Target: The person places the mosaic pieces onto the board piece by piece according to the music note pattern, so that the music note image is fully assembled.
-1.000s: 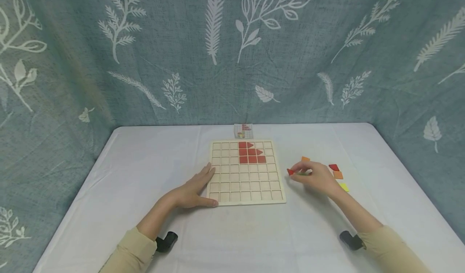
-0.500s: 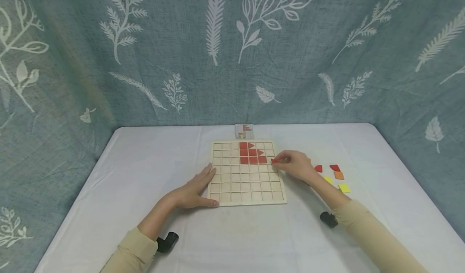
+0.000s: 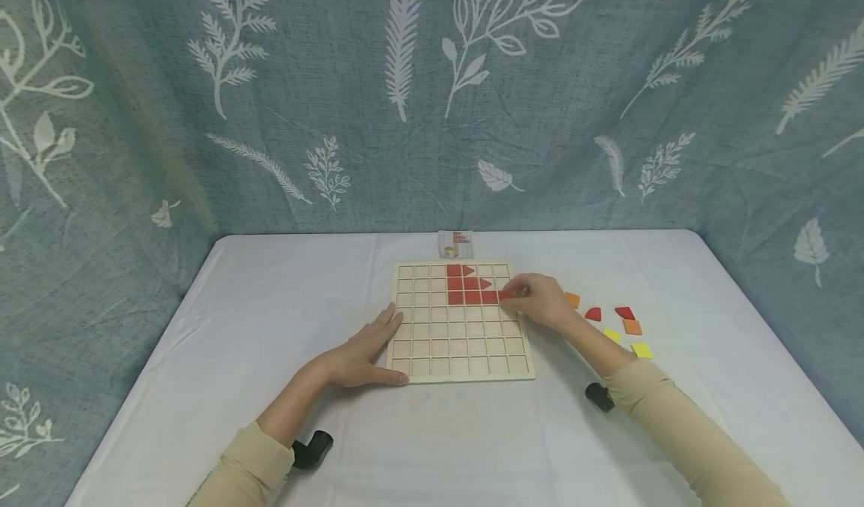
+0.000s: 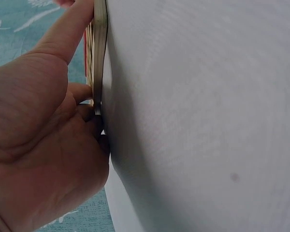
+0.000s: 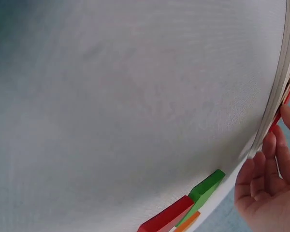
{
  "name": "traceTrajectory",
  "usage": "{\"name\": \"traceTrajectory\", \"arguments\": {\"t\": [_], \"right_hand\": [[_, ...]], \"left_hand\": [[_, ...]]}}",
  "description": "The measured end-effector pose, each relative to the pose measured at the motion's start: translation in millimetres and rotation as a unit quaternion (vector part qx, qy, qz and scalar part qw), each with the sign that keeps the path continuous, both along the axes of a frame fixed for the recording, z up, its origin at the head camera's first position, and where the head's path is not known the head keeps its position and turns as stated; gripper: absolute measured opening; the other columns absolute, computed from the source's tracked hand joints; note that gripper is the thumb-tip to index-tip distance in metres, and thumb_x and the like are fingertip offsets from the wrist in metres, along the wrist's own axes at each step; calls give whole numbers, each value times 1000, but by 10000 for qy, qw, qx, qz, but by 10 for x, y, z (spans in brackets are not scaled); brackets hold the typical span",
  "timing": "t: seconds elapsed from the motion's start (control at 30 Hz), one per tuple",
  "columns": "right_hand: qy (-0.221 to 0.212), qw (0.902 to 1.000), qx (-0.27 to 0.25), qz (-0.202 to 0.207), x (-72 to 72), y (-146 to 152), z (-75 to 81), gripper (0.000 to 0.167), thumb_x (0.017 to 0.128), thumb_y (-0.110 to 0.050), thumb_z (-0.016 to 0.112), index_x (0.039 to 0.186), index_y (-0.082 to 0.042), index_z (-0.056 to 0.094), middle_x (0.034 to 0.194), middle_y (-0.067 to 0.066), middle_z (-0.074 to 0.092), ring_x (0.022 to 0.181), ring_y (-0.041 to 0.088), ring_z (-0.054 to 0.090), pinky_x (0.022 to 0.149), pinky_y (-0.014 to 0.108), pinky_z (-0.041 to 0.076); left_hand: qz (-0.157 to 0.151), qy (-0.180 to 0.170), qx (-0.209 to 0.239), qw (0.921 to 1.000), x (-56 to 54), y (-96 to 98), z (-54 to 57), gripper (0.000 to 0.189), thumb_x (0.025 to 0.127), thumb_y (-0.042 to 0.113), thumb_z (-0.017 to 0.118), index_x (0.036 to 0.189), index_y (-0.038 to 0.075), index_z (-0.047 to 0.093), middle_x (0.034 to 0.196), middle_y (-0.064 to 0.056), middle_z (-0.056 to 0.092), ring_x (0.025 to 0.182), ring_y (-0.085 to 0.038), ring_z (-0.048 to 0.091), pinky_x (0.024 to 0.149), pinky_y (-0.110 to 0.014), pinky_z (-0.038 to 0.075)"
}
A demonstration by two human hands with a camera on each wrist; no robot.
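A wooden grid board [image 3: 459,342] lies on the white table. Red square tiles [image 3: 455,297] and pointed red tiles fill some cells toward its upper right. Along the board's left edge rests my left hand [image 3: 354,353], fingers spread and thumb at the near corner; the left wrist view shows the thumb on the rim. My right hand [image 3: 540,298] pinches a small red tile [image 3: 505,295] between thumb and fingers. That tile is at the right end of the third row, beside a red square. The fingertips partly cover it, so its full shape is hidden.
A small pattern card [image 3: 455,244] stands behind the board. Right of it lie loose tiles: orange [image 3: 632,327], red [image 3: 625,313], yellow [image 3: 642,350], and a green block [image 5: 206,188] in the right wrist view. A leaf-patterned curtain [image 3: 432,154] hangs behind.
From beside the loose tiles, my right hand has carried the red tile left and away from me onto the board's third row. My left hand has stayed at the edge.
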State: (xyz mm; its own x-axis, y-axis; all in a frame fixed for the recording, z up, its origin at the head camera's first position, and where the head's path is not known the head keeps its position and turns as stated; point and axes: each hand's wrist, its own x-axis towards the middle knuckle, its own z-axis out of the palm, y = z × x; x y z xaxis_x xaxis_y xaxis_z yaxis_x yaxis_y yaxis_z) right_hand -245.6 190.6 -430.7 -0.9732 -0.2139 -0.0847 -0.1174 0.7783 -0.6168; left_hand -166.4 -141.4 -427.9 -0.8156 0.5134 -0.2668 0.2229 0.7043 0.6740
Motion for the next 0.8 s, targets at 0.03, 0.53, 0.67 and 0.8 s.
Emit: {"name": "traceTrajectory", "arguments": {"t": [0.03, 0.53, 0.67, 0.8], "right_hand": [[-26, 10000, -3, 0, -4, -2, -4, 24, 85, -24, 75, 105, -11, 72, 91, 3, 64, 77, 19, 53, 63, 30, 45], [-256, 9994, -220, -90, -10, -2, 28, 24, 85, -23, 75, 105, -10, 73, 87, 3, 61, 73, 19, 50, 60, 28, 41], [-185, 9996, -216, -49, -9, 6, 20, 25, 86, -24, 75, 106, -10, 73, 89, 3, 63, 74, 18, 50, 61, 28, 41], [-65, 9997, -249, 4, 23, 30, 20, 27, 88, -26, 73, 109, -10, 73, 96, 4, 67, 80, 19, 55, 65, 29, 45]], "left_hand": [[3, 9, 1, 10000, -1, 0, 0, 106, 82, 42, 77, 155, 1, 13, 162, -16, -1, 148, -35, 1, 118, -54, 8], [17, 33, -100, 9999, -8, -1, -30, 107, 81, 44, 77, 156, 2, 12, 163, -15, -2, 148, -34, 1, 118, -52, 8], [31, 44, -74, 10000, -4, 2, -27, 107, 81, 43, 77, 156, 2, 13, 162, -16, -2, 148, -34, 2, 118, -53, 8], [45, 48, -81, 9999, -7, 7, -26, 107, 81, 43, 77, 155, 1, 13, 163, -16, -1, 148, -34, 2, 118, -52, 9]]}}
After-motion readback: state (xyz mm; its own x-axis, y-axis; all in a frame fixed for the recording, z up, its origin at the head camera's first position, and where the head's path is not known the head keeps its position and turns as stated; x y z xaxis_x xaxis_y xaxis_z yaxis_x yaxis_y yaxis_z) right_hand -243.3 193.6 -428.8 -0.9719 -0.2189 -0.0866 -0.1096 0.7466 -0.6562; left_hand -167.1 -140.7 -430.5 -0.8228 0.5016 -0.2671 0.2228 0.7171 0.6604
